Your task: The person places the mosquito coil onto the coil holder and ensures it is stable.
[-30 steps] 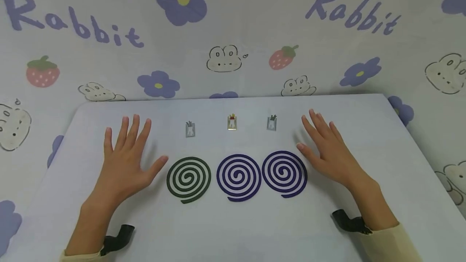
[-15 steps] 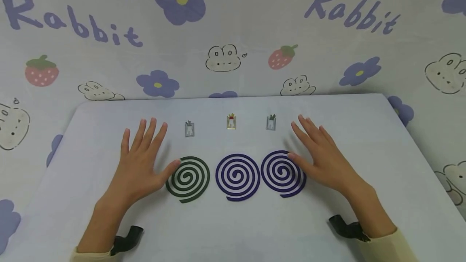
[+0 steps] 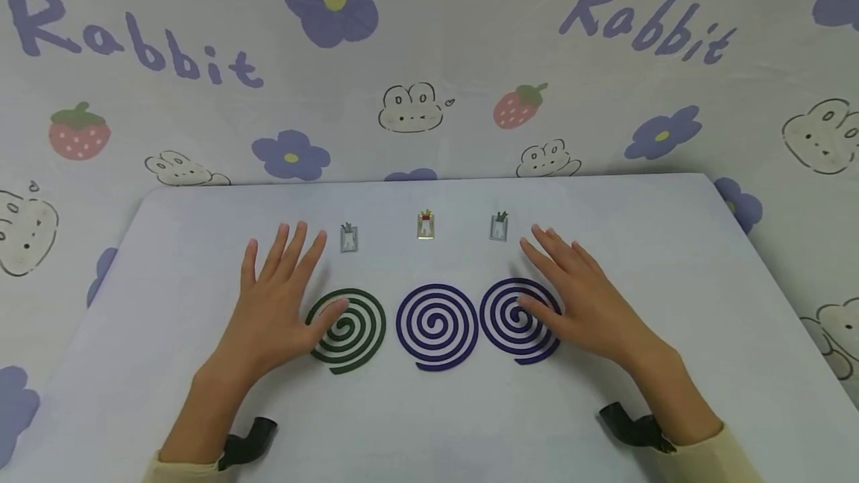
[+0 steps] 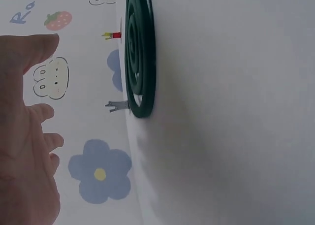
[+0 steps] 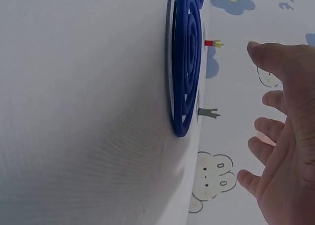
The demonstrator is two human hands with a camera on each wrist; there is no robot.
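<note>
Three mosquito coils lie in a row on the white table: a green coil [image 3: 365,349] at left, a blue coil [image 3: 438,364] in the middle and another blue coil [image 3: 499,341] at right. My left hand [image 3: 275,319] is held over the left side of the green coil with fingers spread, its thumb overlapping the coil in the head view. Over the right blue coil hangs my right hand [image 3: 590,300], fingers straight and thumb across the coil. Both hands hold nothing. In the left wrist view the green coil [image 4: 147,62] stands apart from the palm.
Behind the coils lie three small metal coil stands: a silver one [image 3: 349,240], a gold one with a red spot [image 3: 426,226] and another silver one [image 3: 499,228]. A patterned cloth [image 3: 470,43] rises behind the table's [image 3: 429,423] back edge.
Both hands have moved inward and slightly toward the body, so their thumbs now overlap the outer coils. The coils and stands lie where they were.
</note>
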